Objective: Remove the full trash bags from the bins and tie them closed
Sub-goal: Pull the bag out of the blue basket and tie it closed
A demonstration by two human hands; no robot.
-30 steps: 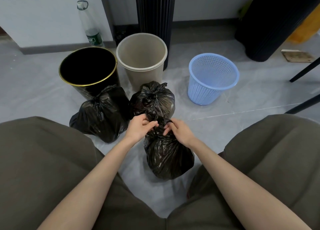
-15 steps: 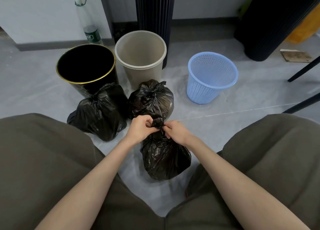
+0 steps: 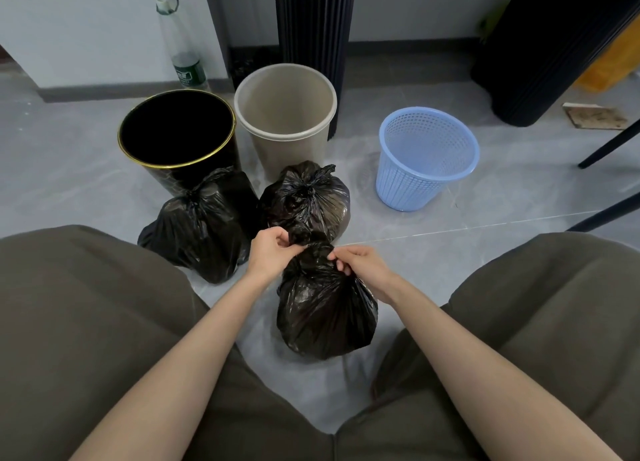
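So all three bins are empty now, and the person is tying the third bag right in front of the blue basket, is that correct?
Not quite. The head view shows the bag being tied lying near the person's knees, in front of the beige bin and behind another tied bag; the blue basket stands off to the right. All three bins look empty, and both the left hand and right hand grip the bag's neck.

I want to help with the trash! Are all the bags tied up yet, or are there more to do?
Almost done. All three bins, black, beige and blue, look empty. Two bags sit knotted on the floor. The left hand and right hand are tying the last bag; only that knot remains.
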